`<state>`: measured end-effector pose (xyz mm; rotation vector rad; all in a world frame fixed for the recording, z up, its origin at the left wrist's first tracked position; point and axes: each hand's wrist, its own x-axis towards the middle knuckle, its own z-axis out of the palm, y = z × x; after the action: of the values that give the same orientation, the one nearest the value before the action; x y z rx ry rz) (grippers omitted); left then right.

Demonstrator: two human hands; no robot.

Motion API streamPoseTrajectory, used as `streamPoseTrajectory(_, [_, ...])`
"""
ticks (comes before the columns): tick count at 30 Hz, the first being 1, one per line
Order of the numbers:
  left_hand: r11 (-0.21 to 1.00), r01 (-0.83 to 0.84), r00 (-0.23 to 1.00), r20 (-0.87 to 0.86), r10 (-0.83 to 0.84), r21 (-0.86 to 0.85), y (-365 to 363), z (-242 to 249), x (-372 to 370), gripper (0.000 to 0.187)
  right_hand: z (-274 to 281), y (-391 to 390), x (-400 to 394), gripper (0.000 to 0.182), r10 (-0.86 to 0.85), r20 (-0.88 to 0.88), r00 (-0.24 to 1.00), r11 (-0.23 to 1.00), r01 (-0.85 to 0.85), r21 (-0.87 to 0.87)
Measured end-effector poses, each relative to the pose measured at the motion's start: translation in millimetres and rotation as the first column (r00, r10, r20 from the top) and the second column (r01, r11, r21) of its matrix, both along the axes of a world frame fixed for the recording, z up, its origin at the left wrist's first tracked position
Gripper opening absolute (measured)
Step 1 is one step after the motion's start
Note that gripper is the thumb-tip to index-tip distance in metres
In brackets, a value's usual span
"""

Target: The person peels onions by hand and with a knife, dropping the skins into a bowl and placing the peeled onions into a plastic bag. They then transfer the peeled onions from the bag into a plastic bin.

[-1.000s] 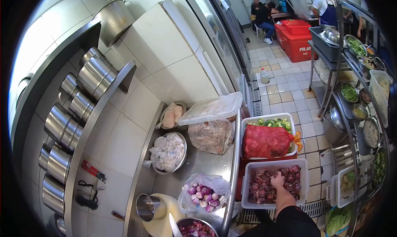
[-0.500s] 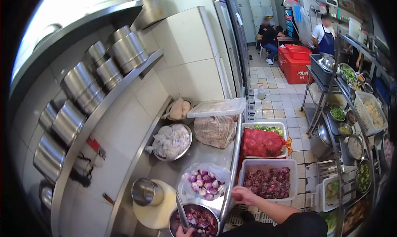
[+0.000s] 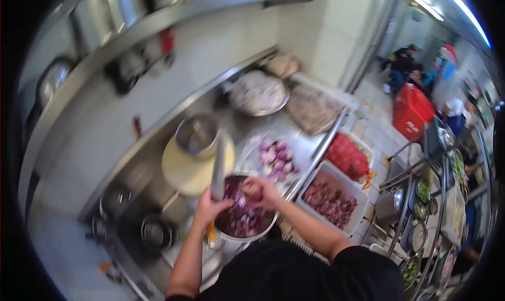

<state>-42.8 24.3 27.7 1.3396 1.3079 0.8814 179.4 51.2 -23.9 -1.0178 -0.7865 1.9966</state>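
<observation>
My left hand (image 3: 209,209) is closed around a knife (image 3: 219,169); its wide blade points up and away, and part of its orange handle shows below the hand. Between the fingers of my right hand (image 3: 269,195) is a red onion (image 3: 253,190), just above a metal bowl (image 3: 260,232). Red onions and loose purple skins (image 3: 242,217) fill that bowl. Beyond it, peeled purple-and-white onions (image 3: 278,158) lie in a clear plastic bag. A round pale cutting board (image 3: 179,169) with a metal pot (image 3: 197,135) on it is to the left.
On the right, a plastic bin (image 3: 301,198) of onion skins stands low beside the counter edge, with a red mesh sack (image 3: 347,154) behind it. A bowl of white, plastic-wrapped food (image 3: 258,93) is at the back. A rack (image 3: 428,206) with food bowls stands farther right. People are in the background.
My right hand has come from beside the skin bin to the metal bowl and now holds an onion. The knife is still in my left hand. The view has tilted and shifted.
</observation>
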Motion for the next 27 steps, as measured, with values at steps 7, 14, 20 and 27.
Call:
streamPoseTrajectory(7, [0.963, 0.144, 0.955, -0.287, -0.075, 0.228, 26.0, 25.9, 3.2, 0.076, 46.2, -3.2, -5.5, 0.026, 0.078, -0.229, 0.97, 0.997, -0.081, -0.007])
streamPoseTrajectory(14, [0.859, 0.352, 0.857, -0.496, -0.138, 0.37, 26.3, 42.9, 22.3, 0.087, 47.4, -9.6, -14.9, 0.031, 0.013, -0.141, 0.99, 0.994, -0.029, -0.109])
streamPoseTrajectory(20, [0.838, 0.35, 0.779, -0.627, -0.013, 0.418, 24.3, 38.7, 30.0, 0.084, 46.6, -7.8, -24.0, 0.028, -0.08, -0.074, 0.994, 0.996, 0.077, -0.051])
streamPoseTrajectory(27, [0.923, 0.197, 0.877, -0.481, -0.015, 0.331, 21.7, 26.6, 35.3, 0.072, 36.1, -3.1, -30.5, 0.025, -0.19, -0.133, 0.973, 0.981, 0.194, 0.015])
